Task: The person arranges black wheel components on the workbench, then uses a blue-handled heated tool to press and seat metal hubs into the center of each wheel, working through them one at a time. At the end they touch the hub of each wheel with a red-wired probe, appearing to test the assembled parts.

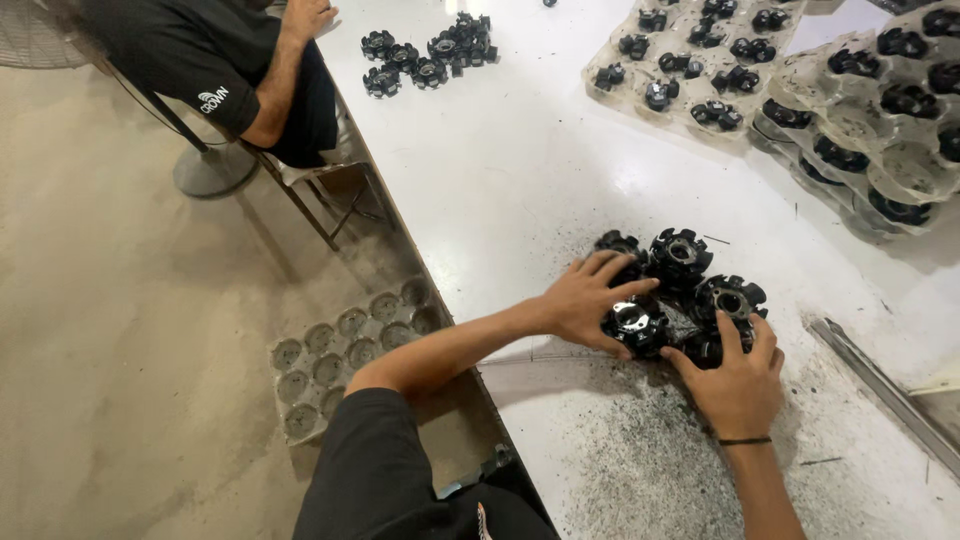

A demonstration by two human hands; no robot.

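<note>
Black, toothed metal parts (683, 290) lie in a small heap on the white tabletop (520, 170), and both of our hands rest on that heap. The fingers of our left hand (587, 300) are spread, with the tips laid over the near-left parts; one part with a bright centre (634, 322) sits just under the thumb and forefinger. We cannot tell whether any piece is actually gripped. The fingers of our right hand (738, 385) are curled loosely over the near-right side of the heap, forefinger raised against a round part (730, 297); a thin dark band (744, 440) circles that wrist.

Around the heap we note dark grit (640, 440) scattered across the tabletop, thickest towards us. A metal strip (880, 385) lies to the right, well apart from the hands. Further off, at the far right, pale moulded trays (850, 110) hold more black parts in their pockets, stacked and overlapping. A second loose group of black parts (430, 50) lies at the far side, near a seated person's arm (285, 60). Below the tabletop edge, on the floor, an empty pocketed tray (345, 355) rests.
</note>
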